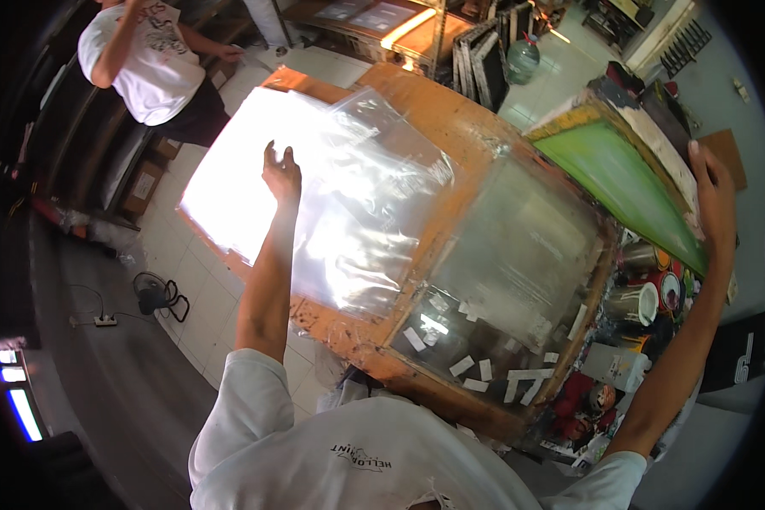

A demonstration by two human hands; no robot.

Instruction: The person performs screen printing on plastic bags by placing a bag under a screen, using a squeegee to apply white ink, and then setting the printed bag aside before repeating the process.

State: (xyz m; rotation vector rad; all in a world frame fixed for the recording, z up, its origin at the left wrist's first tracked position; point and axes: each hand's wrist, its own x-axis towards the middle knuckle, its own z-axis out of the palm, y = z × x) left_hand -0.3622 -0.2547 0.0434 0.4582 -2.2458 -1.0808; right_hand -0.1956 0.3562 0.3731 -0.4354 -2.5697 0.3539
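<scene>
My left hand (282, 174) hovers over or rests on the left part of a pile of clear plastic bags (361, 204); contact cannot be told. Its fingers are apart and hold nothing. Strong glare whitens the sheets (238, 170) under it. At the right, my right hand (716, 191) grips the outer edge of a screen printing frame (629, 170) with green mesh, tilted up over the table. A clear plastic sheet (527, 246) lies flat on the glass-like printing bed below the frame, with several white tape pieces (463, 365) near its front.
Paint cans (642, 302) and stained clutter crowd the right side of the orange wooden table (382, 340). Another person (149, 64) stands at the far left. More frames (482, 64) and a water jug (523, 59) stand behind; a fan (153, 293) sits on the left floor.
</scene>
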